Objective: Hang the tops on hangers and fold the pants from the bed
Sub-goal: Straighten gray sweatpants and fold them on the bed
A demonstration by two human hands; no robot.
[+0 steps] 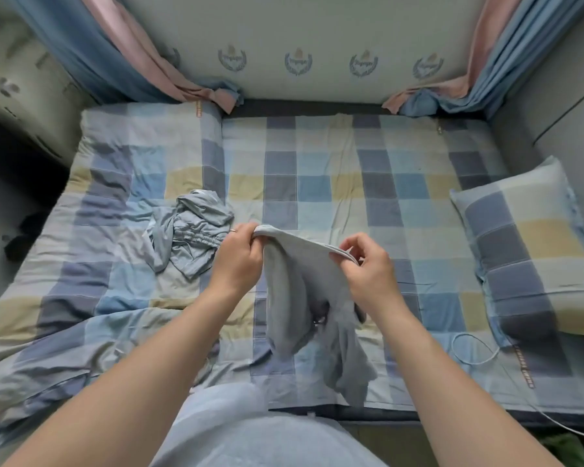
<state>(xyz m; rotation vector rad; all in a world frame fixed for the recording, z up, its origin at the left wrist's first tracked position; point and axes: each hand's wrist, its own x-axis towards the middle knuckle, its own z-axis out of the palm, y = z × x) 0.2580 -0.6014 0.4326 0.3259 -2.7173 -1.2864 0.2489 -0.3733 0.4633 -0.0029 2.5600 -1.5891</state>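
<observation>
Both my left hand [239, 261] and right hand [368, 268] pinch the edge of the limp grey cloth garment [290, 298] to let it hang straight.

Both arms outstretched, left hand [238, 261] and right hand [368, 269] pinching.

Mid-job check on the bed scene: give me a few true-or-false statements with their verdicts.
1. The left hand and the right hand both grip the grey garment. True.
2. The blue-grey garment with the elastic waistband is folded flat. False: it lies crumpled on the bed, beside the left hand.
3. The pillow lies at the person's left. False: it is at the right.
4. A white cable lies near the pillow. True.
</observation>
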